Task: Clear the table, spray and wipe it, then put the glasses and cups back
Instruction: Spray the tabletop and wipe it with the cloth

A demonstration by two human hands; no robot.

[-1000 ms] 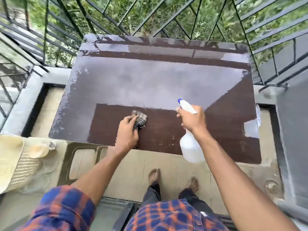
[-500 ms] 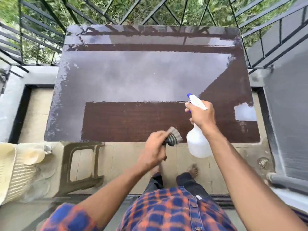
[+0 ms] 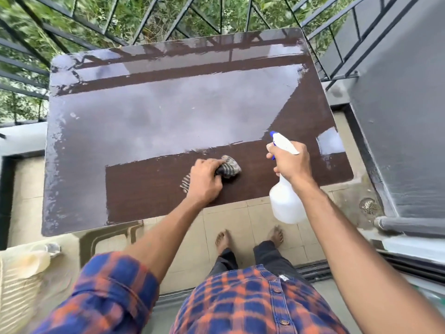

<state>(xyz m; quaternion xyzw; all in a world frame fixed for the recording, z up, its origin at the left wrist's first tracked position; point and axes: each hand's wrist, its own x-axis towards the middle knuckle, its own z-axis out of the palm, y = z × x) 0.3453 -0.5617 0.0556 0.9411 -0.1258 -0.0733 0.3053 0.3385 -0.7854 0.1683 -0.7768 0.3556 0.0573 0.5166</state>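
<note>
A dark brown table (image 3: 149,189) fills the middle of the view, its top bare and shiny with wet streaks. My left hand (image 3: 204,179) grips a bunched striped cloth (image 3: 230,168) and presses it on the near part of the tabletop. My right hand (image 3: 290,160) holds a white spray bottle (image 3: 286,206) by its neck, with the blue nozzle pointing toward the far left. The bottle's body hangs past the table's near edge.
A cream plastic basket (image 3: 16,292) with a pale cup or glass (image 3: 36,260) sits at the lower left. A brown plastic stool (image 3: 106,239) stands under the table's near edge. Black railings (image 3: 79,25) close off the far side, a grey wall (image 3: 404,116) the right. My bare feet are on the tiled floor.
My left hand went from the table's near middle to its near edge, then came back onto the tabletop with the cloth. My right hand kept the spray bottle in about the same spot.
</note>
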